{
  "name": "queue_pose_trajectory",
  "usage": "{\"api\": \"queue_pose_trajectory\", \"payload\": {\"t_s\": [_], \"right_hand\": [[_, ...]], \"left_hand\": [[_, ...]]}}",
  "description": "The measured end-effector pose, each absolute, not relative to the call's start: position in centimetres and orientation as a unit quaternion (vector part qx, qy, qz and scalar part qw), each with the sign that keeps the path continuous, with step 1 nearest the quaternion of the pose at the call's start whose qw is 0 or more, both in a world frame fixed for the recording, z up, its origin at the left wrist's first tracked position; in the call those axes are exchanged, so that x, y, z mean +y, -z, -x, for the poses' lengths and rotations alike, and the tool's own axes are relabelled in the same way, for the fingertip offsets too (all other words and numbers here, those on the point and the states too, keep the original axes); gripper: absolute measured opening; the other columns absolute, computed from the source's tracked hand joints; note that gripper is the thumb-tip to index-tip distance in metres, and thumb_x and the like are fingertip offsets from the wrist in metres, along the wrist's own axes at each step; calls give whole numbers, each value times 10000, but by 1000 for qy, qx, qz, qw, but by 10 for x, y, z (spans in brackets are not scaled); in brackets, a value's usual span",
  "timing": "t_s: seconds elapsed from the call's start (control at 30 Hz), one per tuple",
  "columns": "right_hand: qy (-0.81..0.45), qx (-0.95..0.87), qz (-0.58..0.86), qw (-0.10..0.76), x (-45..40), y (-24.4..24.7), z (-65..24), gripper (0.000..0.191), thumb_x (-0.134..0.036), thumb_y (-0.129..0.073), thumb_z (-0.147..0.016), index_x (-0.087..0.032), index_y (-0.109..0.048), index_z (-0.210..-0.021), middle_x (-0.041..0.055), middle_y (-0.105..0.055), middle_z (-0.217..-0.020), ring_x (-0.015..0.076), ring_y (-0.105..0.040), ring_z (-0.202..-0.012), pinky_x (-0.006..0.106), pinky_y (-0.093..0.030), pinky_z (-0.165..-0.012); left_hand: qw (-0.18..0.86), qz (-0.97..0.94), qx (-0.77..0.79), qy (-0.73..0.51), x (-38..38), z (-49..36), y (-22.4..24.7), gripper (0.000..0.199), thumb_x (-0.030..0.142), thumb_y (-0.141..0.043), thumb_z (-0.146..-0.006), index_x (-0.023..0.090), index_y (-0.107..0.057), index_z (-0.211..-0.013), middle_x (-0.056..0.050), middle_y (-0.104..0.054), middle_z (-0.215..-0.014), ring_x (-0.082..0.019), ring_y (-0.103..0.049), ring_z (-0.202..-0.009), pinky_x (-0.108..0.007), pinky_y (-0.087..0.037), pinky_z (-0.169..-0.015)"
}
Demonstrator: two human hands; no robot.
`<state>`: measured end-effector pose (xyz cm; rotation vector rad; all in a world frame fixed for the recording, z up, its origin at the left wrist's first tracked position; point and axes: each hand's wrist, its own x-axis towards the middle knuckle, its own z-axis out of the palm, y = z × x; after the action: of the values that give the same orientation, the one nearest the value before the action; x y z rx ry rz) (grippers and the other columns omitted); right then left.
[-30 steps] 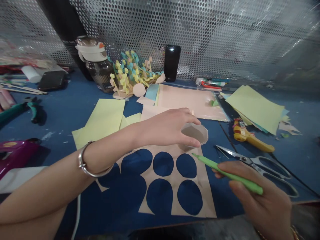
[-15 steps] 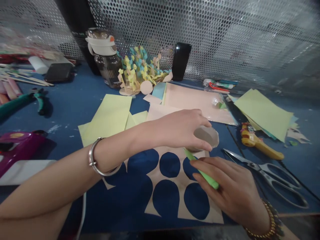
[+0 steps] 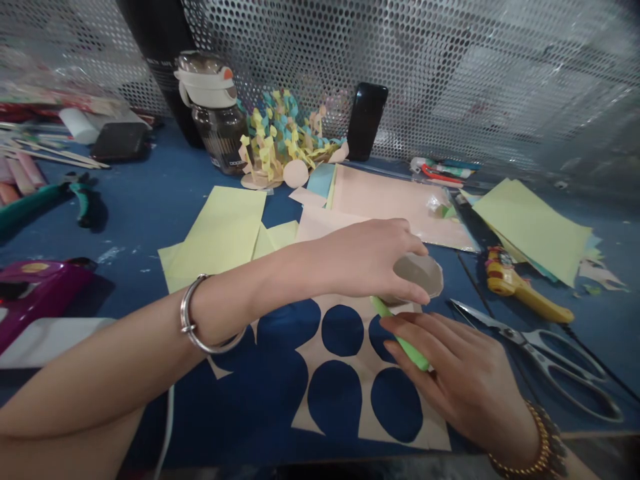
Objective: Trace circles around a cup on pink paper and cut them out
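Observation:
My left hand (image 3: 373,257) reaches across and grips a greyish round, hollow cup-like thing (image 3: 429,272) by its sides, pressing it on the paper. In my right hand (image 3: 465,373) is a slim light-green pen-like tool (image 3: 413,352), pinched between thumb and fingers. Its tip meets the near side of the round thing's base, partly hidden by my left thumb. Beneath both lies a pale pink paper sheet (image 3: 367,363) with several round holes cut through it, showing the blue table (image 3: 240,413).
Scissors (image 3: 530,347) and a yellow-handled tool (image 3: 535,293) lie right. Yellow sheets (image 3: 227,220) lie left, with pliers (image 3: 75,193) and a purple tool (image 3: 45,287) beyond. Behind stand a bottle (image 3: 217,127), paper decorations (image 3: 285,133) and a phone (image 3: 367,123).
The whole view has shifted slightly. The green tool has turned a little in my right hand, its rear end moving slightly left and up. My left hand keeps its hold on the round thing.

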<state>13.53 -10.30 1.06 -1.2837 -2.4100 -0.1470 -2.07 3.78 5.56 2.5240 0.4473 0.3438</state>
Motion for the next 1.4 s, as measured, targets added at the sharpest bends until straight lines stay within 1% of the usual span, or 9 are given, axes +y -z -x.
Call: {"api": "queue_pose_trajectory", "payload": {"t_s": [0.17,0.33,0.57,0.67,0.77,0.97,1.13,1.27,1.4], "right_hand": [[26,-852,475,219,-107,-12,-143,159,-223,-561,-882,-182,-620,-1024,58,-713,-908,186,-677,-781,308,-528,-652],[-36,-846,485,219,-108,-11,-163,193,-221,-549,-884,-220,-595,-1071,43,-707,-947,175,-681,-835,277,-536,-672],[-126,-809,526,229,-101,-16,-193,147,-287,-548,-887,-270,-632,-1006,16,-720,-907,166,-699,-760,243,-574,-651],[-154,-787,545,246,-94,-18,-202,126,-301,-565,-880,-267,-660,-955,15,-732,-847,161,-704,-678,201,-578,-588],[-210,-768,543,266,-84,-18,-214,126,-269,-576,-877,-254,-668,-961,25,-732,-773,157,-706,-631,161,-574,-543],[-321,-728,535,285,-61,-15,-237,146,-245,-568,-882,-207,-672,-976,58,-712,-708,144,-683,-573,153,-561,-509],[-383,-706,534,265,-39,-20,-243,175,-270,-534,-897,-176,-670,-953,54,-690,-667,131,-664,-561,168,-547,-505],[-396,-704,531,256,-19,-25,-238,197,-305,-532,-883,-162,-668,-877,16,-668,-626,102,-636,-518,162,-517,-488],[-401,-699,543,236,-1,-29,-228,226,-325,-525,-874,-142,-654,-842,3,-664,-659,75,-614,-518,157,-494,-497]], "left_hand": [[274,-939,167,-124,37,22,-57,512,523,-579,-794,199,-603,-1190,-82,-591,-1163,-243,-549,-1039,-314,-413,-840],[279,-937,169,-126,36,22,-58,520,516,-591,-792,207,-594,-1210,-72,-588,-1175,-237,-546,-1059,-307,-409,-860],[284,-935,172,-122,36,22,-60,529,513,-591,-793,202,-588,-1220,-76,-574,-1201,-240,-532,-1089,-306,-399,-881],[285,-935,172,-120,36,23,-59,527,517,-583,-796,204,-587,-1220,-78,-580,-1185,-245,-535,-1075,-313,-399,-868],[285,-935,171,-124,36,23,-59,522,501,-586,-797,189,-589,-1215,-81,-584,-1172,-240,-538,-1065,-309,-395,-864],[286,-934,175,-121,36,22,-57,540,534,-574,-795,201,-583,-1220,-77,-579,-1187,-242,-536,-1062,-304,-391,-848],[284,-935,171,-123,36,23,-57,536,538,-562,-803,203,-584,-1221,-75,-579,-1187,-236,-541,-1045,-302,-395,-828],[289,-934,176,-117,36,23,-58,513,539,-562,-799,214,-602,-1194,-72,-582,-1184,-242,-548,-1033,-309,-408,-818],[284,-936,173,-120,37,22,-56,508,548,-562,-797,215,-609,-1178,-70,-577,-1193,-247,-550,-1037,-325,-416,-841]]}}
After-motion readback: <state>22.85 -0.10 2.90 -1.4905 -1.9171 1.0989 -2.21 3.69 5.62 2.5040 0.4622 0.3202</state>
